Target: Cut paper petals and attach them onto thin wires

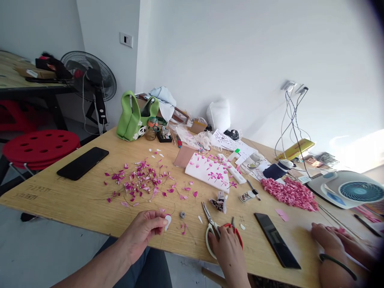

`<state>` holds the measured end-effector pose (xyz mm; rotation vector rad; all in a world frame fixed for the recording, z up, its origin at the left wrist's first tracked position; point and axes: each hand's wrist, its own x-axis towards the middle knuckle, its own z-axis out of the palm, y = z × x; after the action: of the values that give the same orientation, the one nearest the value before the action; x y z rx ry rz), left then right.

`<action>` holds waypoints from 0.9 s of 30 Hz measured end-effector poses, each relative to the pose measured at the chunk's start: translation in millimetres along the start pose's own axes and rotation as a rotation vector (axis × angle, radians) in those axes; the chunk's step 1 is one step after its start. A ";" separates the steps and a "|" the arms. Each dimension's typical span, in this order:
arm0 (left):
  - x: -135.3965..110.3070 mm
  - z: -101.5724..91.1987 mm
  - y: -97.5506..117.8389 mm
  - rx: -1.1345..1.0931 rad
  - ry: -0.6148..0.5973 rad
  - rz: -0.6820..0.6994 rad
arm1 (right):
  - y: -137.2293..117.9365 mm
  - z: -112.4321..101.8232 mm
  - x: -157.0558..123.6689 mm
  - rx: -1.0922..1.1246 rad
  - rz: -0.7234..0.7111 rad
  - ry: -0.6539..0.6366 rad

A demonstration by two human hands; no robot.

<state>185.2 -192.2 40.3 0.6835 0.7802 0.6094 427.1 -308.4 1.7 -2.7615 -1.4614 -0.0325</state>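
Note:
Between the thumb and fingers of my left hand (148, 224), close to the table's front edge, is a small white petal-shaped piece (168, 222). A magenta petal and thin wire show beside those fingertips. My right hand (228, 244) is closed over the handles of white-handled scissors (209, 216), which lie on the table with blades pointing away. Red-handled pliers (240, 236) lie partly under the same hand. A small grey spool (182, 215) stands between my hands, near a pink petal piece (183, 229).
Wired magenta petals (144, 180) spread across the table (75, 196). Phones (83, 163) lie left and right (277, 240). A glue bottle (248, 196), pink crinkled bundle (289, 193) and small fan (348, 188) stand rightward. Another person's hands (333, 236) work at the right edge.

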 end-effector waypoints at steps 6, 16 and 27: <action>0.8 0.2 -2.1 -0.047 0.045 0.015 | -9.0 -17.6 -9.9 0.138 -0.020 0.136; -6.2 12.1 -9.0 -0.077 -0.006 0.016 | -111.7 -45.2 -39.4 1.382 -0.247 -0.319; -11.5 8.8 -8.2 -0.225 -0.075 0.013 | -126.2 -41.8 -48.5 1.124 -0.347 0.096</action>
<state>187.5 -208.3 43.7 0.5021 0.6270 0.6684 295.1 -278.5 42.9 -1.5828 -1.3046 0.4798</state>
